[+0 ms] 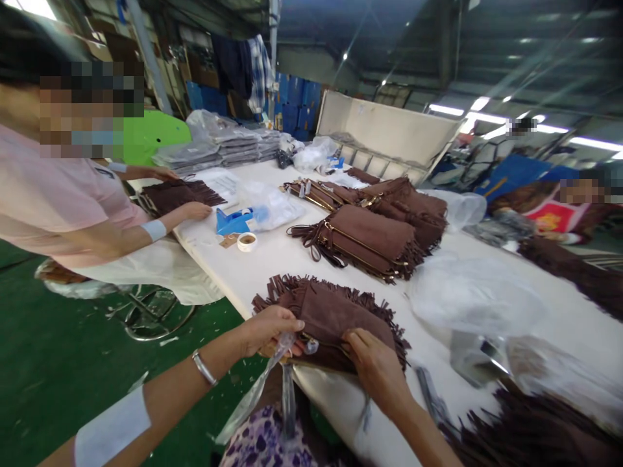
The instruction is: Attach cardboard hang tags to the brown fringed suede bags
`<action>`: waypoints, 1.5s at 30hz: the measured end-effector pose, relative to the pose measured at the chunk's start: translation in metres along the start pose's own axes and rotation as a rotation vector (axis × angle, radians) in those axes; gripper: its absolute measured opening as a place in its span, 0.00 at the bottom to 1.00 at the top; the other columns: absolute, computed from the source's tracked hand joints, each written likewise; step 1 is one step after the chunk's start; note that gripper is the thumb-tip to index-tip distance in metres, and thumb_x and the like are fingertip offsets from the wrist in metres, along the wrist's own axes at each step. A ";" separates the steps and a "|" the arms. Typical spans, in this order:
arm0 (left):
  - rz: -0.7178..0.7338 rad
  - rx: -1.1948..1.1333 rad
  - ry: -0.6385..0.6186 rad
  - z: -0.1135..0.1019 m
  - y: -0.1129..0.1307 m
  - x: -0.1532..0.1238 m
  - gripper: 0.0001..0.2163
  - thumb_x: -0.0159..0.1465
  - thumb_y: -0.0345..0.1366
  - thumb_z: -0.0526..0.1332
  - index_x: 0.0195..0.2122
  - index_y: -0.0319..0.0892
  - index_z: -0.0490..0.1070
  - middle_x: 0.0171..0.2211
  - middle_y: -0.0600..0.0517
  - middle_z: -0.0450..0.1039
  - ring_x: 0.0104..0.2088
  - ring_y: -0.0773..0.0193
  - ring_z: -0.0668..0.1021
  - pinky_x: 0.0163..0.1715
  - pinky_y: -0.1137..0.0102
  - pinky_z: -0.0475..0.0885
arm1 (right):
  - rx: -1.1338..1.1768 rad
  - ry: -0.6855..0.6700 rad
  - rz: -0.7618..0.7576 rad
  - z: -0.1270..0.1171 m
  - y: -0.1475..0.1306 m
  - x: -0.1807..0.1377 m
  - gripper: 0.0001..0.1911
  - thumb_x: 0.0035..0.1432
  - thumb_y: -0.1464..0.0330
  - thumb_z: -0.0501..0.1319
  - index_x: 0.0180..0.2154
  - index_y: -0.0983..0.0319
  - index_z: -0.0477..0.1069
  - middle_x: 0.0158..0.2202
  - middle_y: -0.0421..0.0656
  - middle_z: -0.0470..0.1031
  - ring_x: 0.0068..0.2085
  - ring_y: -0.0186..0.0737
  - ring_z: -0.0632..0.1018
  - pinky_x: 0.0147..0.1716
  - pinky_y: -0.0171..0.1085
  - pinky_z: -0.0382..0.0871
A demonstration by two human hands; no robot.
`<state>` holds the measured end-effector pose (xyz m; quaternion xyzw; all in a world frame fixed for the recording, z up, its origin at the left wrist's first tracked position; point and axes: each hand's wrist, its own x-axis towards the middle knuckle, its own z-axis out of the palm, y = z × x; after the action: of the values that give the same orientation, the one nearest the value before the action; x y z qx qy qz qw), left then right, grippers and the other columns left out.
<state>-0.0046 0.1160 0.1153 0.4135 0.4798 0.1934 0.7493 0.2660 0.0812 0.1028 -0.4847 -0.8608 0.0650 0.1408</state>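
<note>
In front of me, a brown fringed bag (335, 311) lies at the near edge of the table, its gold zipper along the side facing me. My left hand (276, 329) is closed at the zipper's left end, pinching a clear plastic strip (272, 366) that hangs down toward my lap. A small plastic-wrapped piece (310, 346) shows beside those fingers. My right hand (372, 357) grips the bag's near edge, thumb and fingers bent over it; its fingertips are partly hidden.
Stacked brown fringed bags (370, 237) lie beyond. A tape roll (246, 242) and blue tape dispenser (236, 220) sit left of them. Clear plastic bags (467, 292) spread at right. A co-worker (73, 194) handles another brown fringed piece (175, 194); another person (559, 214) is at far right.
</note>
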 end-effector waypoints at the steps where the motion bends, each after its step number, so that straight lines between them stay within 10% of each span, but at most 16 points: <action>1: -0.012 -0.014 -0.010 0.003 -0.002 -0.001 0.21 0.53 0.53 0.67 0.35 0.42 0.64 0.28 0.44 0.80 0.31 0.54 0.82 0.28 0.68 0.75 | 0.005 0.001 0.006 0.000 0.000 -0.002 0.06 0.67 0.71 0.54 0.41 0.61 0.70 0.39 0.43 0.73 0.41 0.40 0.74 0.42 0.36 0.65; 11: -0.021 -0.138 -0.021 0.023 -0.008 -0.005 0.21 0.52 0.47 0.70 0.35 0.41 0.61 0.32 0.46 0.77 0.32 0.53 0.83 0.28 0.66 0.79 | 0.280 0.206 0.189 0.005 -0.043 -0.031 0.11 0.68 0.67 0.52 0.44 0.62 0.71 0.44 0.48 0.75 0.45 0.44 0.74 0.47 0.41 0.65; 17: -0.013 -0.171 -0.001 0.030 -0.016 -0.007 0.22 0.51 0.46 0.71 0.35 0.41 0.60 0.29 0.48 0.76 0.30 0.53 0.83 0.25 0.68 0.78 | 1.470 -0.287 0.548 0.041 -0.120 -0.030 0.22 0.55 0.49 0.63 0.35 0.63 0.69 0.29 0.41 0.75 0.30 0.37 0.75 0.30 0.34 0.66; 21: -0.009 -0.189 0.056 0.037 -0.017 -0.007 0.22 0.50 0.47 0.71 0.34 0.41 0.60 0.29 0.50 0.75 0.30 0.53 0.82 0.26 0.67 0.78 | 1.834 -0.387 0.694 0.061 -0.144 -0.024 0.28 0.48 0.46 0.67 0.35 0.65 0.69 0.28 0.45 0.77 0.26 0.36 0.76 0.27 0.32 0.65; 45: -0.009 -0.216 0.210 0.050 -0.028 0.006 0.20 0.49 0.43 0.71 0.31 0.41 0.62 0.25 0.50 0.75 0.24 0.57 0.80 0.22 0.67 0.77 | 1.977 -0.371 0.744 0.086 -0.157 -0.068 0.30 0.38 0.51 0.74 0.36 0.65 0.71 0.30 0.46 0.79 0.25 0.36 0.78 0.26 0.32 0.68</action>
<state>0.0389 0.0818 0.0995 0.3059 0.5338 0.2827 0.7359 0.1451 -0.0564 0.0479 -0.3700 -0.2326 0.8447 0.3091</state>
